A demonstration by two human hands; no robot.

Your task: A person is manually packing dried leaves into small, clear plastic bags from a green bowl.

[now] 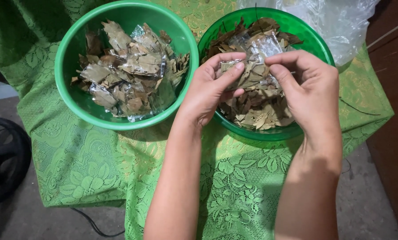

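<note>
A green lace cloth (97, 173) covers the low table and fills most of the view, draping over the edge at 6 o'clock toward a grey concrete floor (39, 222). On it sit two green plastic bowls, side by side and touching or nearly so at the centre top. The left bowl (70, 95), at 10 o'clock, holds a heap of clear packets already filled with dried brown leaves (132, 66), lying flat and overlapping. The right bowl (316, 42), at 1 o'clock, holds loose dried leaves (261, 118) and a few clear bags among them; it looks like the working stock, kept directly under the hands so that anything dropped falls back in. A crumpled clear plastic sheet or bag (341, 22) lies beyond it at 1 o'clock, against a dark wooden surface (394, 111) at 3 o'clock. A dark rounded object (3, 160) sits on the floor at 9 o'clock, with a thin black cable (97, 226) near 7 o'clock. Both hands hover over the right bowl. The left hand (205, 95) and right hand (312, 91) share one small clear packet of leaves (247, 75), each pinching an end: thumbs and forefingers clamped together on the plastic, remaining fingers curled loosely beneath, apparently to keep its mouth taut.
</note>
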